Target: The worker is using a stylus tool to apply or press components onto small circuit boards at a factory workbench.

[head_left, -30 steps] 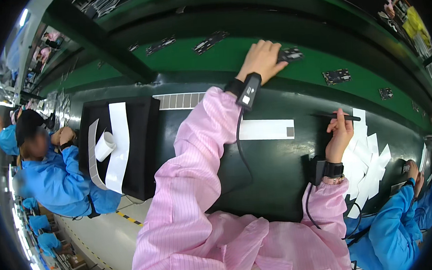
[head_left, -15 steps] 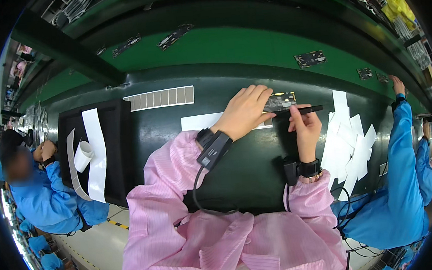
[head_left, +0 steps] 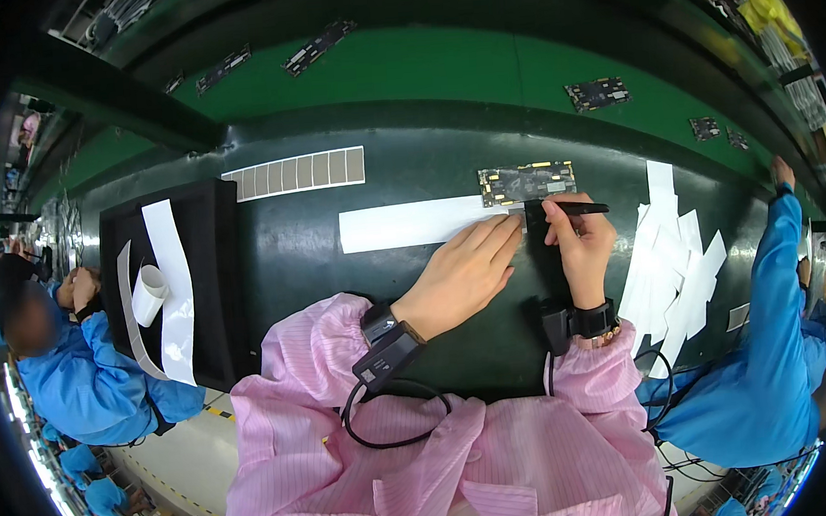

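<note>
- left hand [head_left: 459, 276] lies flat, fingers loose and gripping nothing, tips on the white strip [head_left: 409, 225]
- right hand [head_left: 579, 238] is pinched round a black tool [head_left: 575, 208]
- circuit board [head_left: 527, 182] sits at 12 o'clock of that hand, touching the strip's end

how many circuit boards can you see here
6: one circuit board by the right hand, three on the green belt at, two small at. Others may be hidden.

A long white paper label strip [head_left: 411, 225] lies mid-bench. Farther off sits a row of grey rectangular labels [head_left: 296, 173]. White backing strips pile up at right [head_left: 678, 261], and white label tape curls at left [head_left: 171, 292].
</note>
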Tool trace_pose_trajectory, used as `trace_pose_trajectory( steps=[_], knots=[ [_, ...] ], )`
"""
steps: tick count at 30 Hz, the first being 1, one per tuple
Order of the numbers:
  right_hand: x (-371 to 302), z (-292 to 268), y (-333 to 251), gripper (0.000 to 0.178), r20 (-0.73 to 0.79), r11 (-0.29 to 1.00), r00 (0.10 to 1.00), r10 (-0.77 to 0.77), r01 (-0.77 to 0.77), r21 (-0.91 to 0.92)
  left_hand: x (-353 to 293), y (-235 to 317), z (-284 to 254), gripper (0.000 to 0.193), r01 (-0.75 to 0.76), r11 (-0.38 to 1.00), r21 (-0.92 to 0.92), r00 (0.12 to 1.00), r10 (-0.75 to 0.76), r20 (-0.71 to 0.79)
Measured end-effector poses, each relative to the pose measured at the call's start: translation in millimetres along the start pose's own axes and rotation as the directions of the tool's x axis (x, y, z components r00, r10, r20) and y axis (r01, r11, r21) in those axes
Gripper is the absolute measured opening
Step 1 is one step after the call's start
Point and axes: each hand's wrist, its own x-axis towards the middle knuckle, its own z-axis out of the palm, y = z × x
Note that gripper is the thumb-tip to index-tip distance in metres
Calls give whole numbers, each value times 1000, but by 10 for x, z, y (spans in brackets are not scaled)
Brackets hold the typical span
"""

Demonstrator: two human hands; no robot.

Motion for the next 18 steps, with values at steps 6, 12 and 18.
trace_pose_trajectory(
  steps=[6, 12, 18],
  knots=[
    [5, 13, 9, 8, 1, 998, 1000, -30, 30, -63, -10, 14, 19, 50, -1, 1000, 17, 1000, 2, -3],
    [9, 9, 14, 8, -2, 998, 1000, -20, 20, -61, -7, 41, 33, 50, -4, 998, 66, 1000, 4, -3],
    [5, 27, 26, 8, -18, 997, 998, -56, 55, -56, 2, 32, 95, 49, -29, 997, 78, 999, 31, -19]
  ],
)
